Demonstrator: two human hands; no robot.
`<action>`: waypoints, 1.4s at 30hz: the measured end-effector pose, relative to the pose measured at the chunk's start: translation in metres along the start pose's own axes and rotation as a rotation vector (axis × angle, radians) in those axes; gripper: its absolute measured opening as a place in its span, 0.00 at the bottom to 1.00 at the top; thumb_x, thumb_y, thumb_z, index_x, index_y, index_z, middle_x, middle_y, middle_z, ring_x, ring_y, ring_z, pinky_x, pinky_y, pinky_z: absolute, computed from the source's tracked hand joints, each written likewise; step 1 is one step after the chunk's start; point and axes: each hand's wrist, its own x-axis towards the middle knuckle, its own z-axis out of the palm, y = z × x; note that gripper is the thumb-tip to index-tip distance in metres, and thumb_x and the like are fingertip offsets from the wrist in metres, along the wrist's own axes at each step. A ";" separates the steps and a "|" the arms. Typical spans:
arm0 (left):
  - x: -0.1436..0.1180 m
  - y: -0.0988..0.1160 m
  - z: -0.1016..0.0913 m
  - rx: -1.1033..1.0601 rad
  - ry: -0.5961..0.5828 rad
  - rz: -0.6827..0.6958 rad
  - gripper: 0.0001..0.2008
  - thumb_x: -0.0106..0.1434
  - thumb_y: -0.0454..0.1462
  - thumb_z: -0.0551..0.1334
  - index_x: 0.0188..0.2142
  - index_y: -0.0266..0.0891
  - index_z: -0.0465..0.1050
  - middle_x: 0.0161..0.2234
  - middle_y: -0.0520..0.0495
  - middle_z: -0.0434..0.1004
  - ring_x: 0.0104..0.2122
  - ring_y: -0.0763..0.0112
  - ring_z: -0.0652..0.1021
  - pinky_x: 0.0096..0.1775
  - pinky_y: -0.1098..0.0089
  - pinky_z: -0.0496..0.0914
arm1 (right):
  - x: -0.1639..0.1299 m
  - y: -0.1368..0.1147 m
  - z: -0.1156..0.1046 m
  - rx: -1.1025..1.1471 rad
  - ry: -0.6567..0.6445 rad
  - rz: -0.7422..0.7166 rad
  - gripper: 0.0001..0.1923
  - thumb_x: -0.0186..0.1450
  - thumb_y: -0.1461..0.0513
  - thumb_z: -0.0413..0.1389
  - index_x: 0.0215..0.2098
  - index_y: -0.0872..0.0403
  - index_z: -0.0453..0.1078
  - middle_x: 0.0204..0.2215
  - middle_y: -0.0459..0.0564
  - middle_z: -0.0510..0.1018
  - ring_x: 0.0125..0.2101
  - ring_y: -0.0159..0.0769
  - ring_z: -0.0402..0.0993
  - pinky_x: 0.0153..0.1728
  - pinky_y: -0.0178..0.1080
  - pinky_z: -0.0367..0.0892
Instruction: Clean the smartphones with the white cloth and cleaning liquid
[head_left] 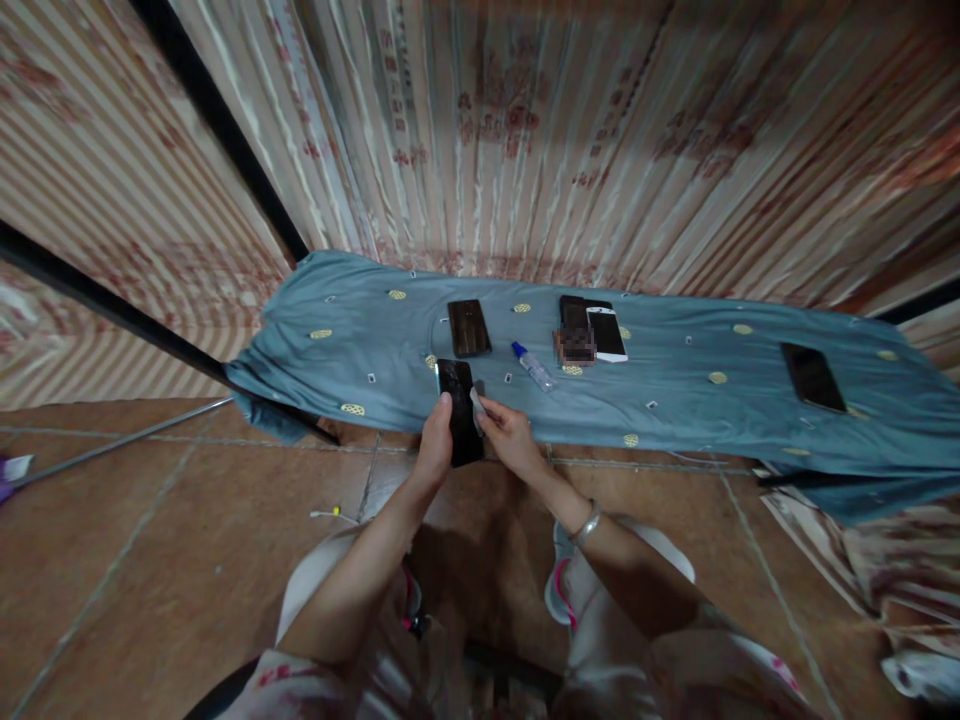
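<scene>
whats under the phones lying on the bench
A blue-grey cloth with small yellow spots lies under the dark phone, the white phone and the black phone at the right. The surface beneath it is covered.

Five phones: one held (459, 410), four on the cloth (469, 327) (574, 318) (606, 332) (812, 377); one small bottle (532, 366).

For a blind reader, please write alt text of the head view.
The left hand holds a black phone while the right hand presses a small wipe to it, above a blue cloth carrying more phones and a small bottle.
</scene>
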 end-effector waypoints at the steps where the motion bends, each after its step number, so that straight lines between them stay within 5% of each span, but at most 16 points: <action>1: 0.000 0.003 0.000 0.002 0.027 -0.001 0.26 0.58 0.57 0.60 0.40 0.36 0.78 0.45 0.43 0.81 0.55 0.58 0.73 0.60 0.60 0.60 | 0.000 0.000 0.002 0.007 -0.003 0.002 0.19 0.64 0.61 0.54 0.53 0.51 0.74 0.47 0.47 0.82 0.48 0.42 0.78 0.53 0.46 0.70; 10: -0.002 0.033 -0.007 -0.119 0.037 -0.167 0.33 0.60 0.60 0.54 0.39 0.32 0.78 0.33 0.41 0.83 0.41 0.59 0.81 0.46 0.64 0.73 | -0.012 0.000 0.020 0.094 -0.088 0.054 0.19 0.62 0.56 0.57 0.51 0.51 0.75 0.42 0.46 0.83 0.45 0.43 0.78 0.50 0.46 0.71; 21: -0.003 0.050 -0.010 -0.280 0.052 -0.192 0.34 0.68 0.57 0.43 0.50 0.34 0.74 0.36 0.40 0.82 0.39 0.61 0.82 0.39 0.65 0.76 | -0.022 -0.012 0.020 0.214 -0.303 0.062 0.24 0.61 0.65 0.48 0.53 0.52 0.73 0.39 0.44 0.81 0.43 0.36 0.76 0.51 0.42 0.68; 27: 0.001 0.046 -0.010 -0.338 0.069 -0.226 0.31 0.70 0.53 0.43 0.51 0.32 0.72 0.36 0.40 0.82 0.37 0.62 0.82 0.41 0.64 0.75 | -0.024 -0.025 0.010 -0.152 -0.271 -0.052 0.18 0.65 0.64 0.51 0.53 0.54 0.72 0.36 0.47 0.80 0.35 0.36 0.76 0.42 0.39 0.70; 32: 0.002 0.042 -0.009 -0.342 0.085 -0.235 0.31 0.70 0.53 0.43 0.47 0.31 0.73 0.35 0.39 0.82 0.38 0.63 0.82 0.40 0.66 0.75 | -0.026 -0.029 0.003 -0.506 -0.235 -0.322 0.16 0.68 0.64 0.51 0.52 0.55 0.72 0.46 0.56 0.78 0.45 0.42 0.72 0.51 0.45 0.67; 42: -0.006 0.046 0.000 -0.338 0.135 -0.301 0.33 0.70 0.53 0.41 0.42 0.31 0.75 0.33 0.38 0.82 0.41 0.60 0.82 0.44 0.64 0.75 | -0.029 -0.033 0.006 -0.632 -0.198 -0.468 0.17 0.70 0.62 0.49 0.54 0.55 0.72 0.49 0.57 0.76 0.48 0.43 0.69 0.51 0.47 0.69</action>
